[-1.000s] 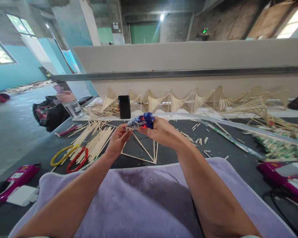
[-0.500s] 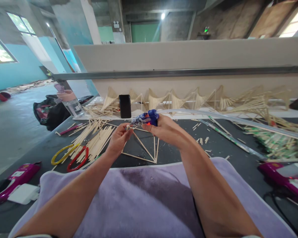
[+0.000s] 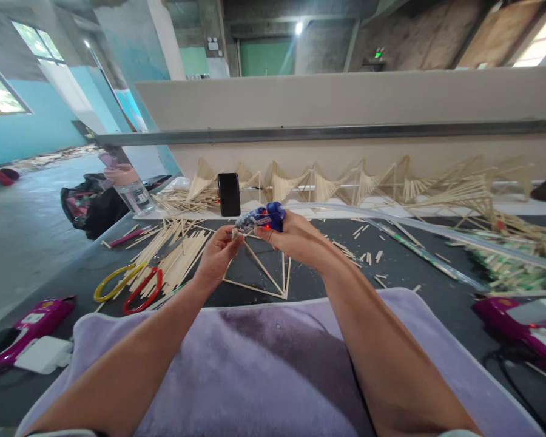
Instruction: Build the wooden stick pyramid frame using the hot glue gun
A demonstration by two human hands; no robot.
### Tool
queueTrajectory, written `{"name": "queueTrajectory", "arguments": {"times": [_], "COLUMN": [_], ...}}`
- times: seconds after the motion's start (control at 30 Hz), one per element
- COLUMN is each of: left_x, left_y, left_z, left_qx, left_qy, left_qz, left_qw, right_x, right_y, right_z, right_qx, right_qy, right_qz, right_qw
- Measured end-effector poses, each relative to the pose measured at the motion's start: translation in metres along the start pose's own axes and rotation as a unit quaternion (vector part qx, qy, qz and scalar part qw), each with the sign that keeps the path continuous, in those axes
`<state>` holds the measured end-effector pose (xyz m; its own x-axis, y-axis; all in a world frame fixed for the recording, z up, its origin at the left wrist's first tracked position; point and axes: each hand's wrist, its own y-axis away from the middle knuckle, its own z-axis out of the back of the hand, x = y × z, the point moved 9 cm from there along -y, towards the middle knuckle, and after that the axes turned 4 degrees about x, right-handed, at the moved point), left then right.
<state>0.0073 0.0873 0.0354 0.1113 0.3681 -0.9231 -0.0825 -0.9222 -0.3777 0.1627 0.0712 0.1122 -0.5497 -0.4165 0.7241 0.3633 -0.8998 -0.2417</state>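
Observation:
My right hand point(image 3: 295, 238) is wrapped round a blue hot glue gun point(image 3: 273, 215) with a small red light. A long clear tube or stick runs from behind it to the right. The gun's tip points left, at the fingertips of my left hand point(image 3: 221, 250). Those fingers pinch a corner of a wooden stick frame point(image 3: 264, 267), where a small pale lump shows. The frame is made of thin sticks joined in triangles, its near corner close to the purple cloth. My fingers partly hide its far side.
Scissors point(image 3: 151, 285) and loose sticks point(image 3: 182, 258) lie left of the frame. A phone point(image 3: 229, 194) stands upright behind, before twisted stick models point(image 3: 323, 182). Purple cloth point(image 3: 255, 370) covers the near edge. Magenta devices point(image 3: 39, 325) lie at both sides; a bottle point(image 3: 131, 188) stands back left.
My right hand has moved slightly left with the glue gun, bringing its tip closer over the pinched corner. My left hand stays almost in place.

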Motion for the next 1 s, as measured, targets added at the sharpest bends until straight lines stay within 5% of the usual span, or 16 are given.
{"name": "queueTrajectory", "arguments": {"times": [0.57,1.0], "left_x": [0.001,-0.001], "left_y": [0.001,0.002], "left_z": [-0.001,0.0], "left_qx": [0.011,-0.009], "left_qy": [0.005,-0.007], "left_qz": [0.005,0.006], "left_qw": [1.0,1.0], "right_x": [0.009,0.004], "right_y": [0.006,0.005], "right_z": [0.002,0.005], "right_qx": [0.013,0.001], "right_qy": [-0.01,0.007], "right_qz": [0.037,0.002], "right_qw": [0.999,1.0]}}
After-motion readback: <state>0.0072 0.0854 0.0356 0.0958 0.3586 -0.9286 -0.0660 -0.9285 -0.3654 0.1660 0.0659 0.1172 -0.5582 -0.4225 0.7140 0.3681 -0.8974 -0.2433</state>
